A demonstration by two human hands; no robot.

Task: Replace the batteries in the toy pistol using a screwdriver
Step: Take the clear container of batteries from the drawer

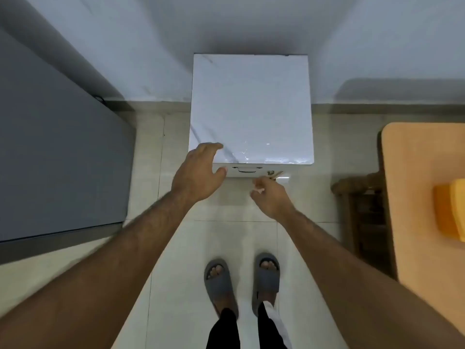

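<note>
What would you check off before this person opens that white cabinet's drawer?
1. Left hand steadying the cabinet: ok, it rests on the front left corner, thumb below the top edge.
2. Right hand at the key: ok, fingertips are close to it; contact cannot be told through blur.
3. Lock released: cannot tell.
4. Drawer handle free to grab: ok, nothing covers it.
5. Room to pull the drawer out: ok, the feet stand well back on the floor.
6. Toy pistol, batteries, screwdriver located: not ok, none is in view.
</note>
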